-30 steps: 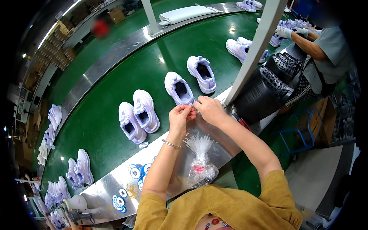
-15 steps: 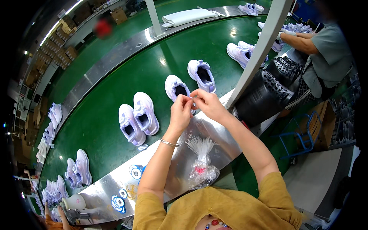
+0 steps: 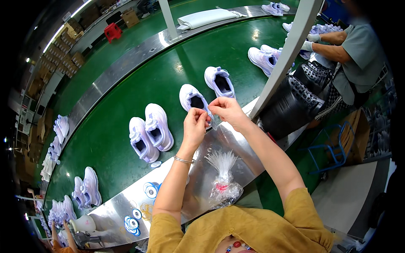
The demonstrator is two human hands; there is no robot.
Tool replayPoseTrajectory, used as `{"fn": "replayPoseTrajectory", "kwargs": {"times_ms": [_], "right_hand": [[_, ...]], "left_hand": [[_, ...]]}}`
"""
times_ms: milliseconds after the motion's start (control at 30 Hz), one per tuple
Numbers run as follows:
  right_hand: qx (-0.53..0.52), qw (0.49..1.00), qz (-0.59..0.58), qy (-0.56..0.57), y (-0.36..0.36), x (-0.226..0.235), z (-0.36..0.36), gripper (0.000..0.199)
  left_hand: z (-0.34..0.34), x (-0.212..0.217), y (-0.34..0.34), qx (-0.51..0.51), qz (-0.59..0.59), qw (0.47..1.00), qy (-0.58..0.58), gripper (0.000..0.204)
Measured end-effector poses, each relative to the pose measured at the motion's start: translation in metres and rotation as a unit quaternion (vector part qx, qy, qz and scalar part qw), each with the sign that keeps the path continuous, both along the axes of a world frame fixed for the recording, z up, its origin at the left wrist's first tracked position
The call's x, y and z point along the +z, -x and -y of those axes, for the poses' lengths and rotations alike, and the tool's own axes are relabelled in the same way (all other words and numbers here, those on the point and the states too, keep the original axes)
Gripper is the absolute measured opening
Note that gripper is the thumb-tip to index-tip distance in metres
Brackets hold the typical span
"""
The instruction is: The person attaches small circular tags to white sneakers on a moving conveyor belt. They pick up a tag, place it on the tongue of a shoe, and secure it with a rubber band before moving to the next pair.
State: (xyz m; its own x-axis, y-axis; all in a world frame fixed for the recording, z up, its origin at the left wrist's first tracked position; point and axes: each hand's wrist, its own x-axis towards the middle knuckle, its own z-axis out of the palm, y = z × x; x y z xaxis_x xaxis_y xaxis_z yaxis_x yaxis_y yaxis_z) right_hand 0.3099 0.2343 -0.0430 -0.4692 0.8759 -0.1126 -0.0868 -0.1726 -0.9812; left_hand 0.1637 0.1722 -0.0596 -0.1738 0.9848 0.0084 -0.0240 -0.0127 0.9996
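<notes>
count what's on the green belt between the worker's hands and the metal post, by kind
Pale lilac sneakers: 4, namely one pair lying side by side and two single ones.
Small clear strip pinched between left hand and right hand: 1.
Total: 5.

Two hands over a shoe belt
Left hand [image 3: 195, 125] and right hand [image 3: 227, 112] pinch a small clear piece [image 3: 212, 121] above a white shoe [image 3: 193, 99] on the green belt [image 3: 126, 101].

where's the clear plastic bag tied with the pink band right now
In the head view, the clear plastic bag sits on the metal ledge at lower centre, between the person's forearms, below the left hand and right hand.
</notes>
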Motion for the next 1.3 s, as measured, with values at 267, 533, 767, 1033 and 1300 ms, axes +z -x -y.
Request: {"fn": "replayPoseTrajectory", "kwargs": {"times_ms": [267, 533, 767, 1033, 1300], "right_hand": [[0.022, 0.998, -0.054, 0.008, 0.006, -0.004, 0.004, 0.01], [0.057, 0.997, 0.011, -0.05, 0.017, -0.003, 0.005, 0.008], [0.092, 0.99, 0.035, -0.1, 0.024, -0.005, 0.003, 0.008], [0.122, 0.985, 0.056, -0.103, 0.03, -0.006, 0.005, 0.009], [0.119, 0.988, 0.052, -0.079, 0.037, 0.002, 0.013, 0.008]], "left_hand": [[0.008, 0.006, 0.02, 0.036, 0.056, 0.998, 0.021, 0.013], [0.014, 0.009, 0.033, -0.026, 0.039, 0.999, -0.003, 0.035], [0.013, -0.001, 0.044, -0.061, 0.013, 0.997, -0.036, 0.041], [0.017, 0.0, 0.052, -0.078, 0.005, 0.996, -0.033, 0.044], [0.028, 0.009, 0.055, -0.046, 0.048, 0.998, -0.017, 0.046]]}}
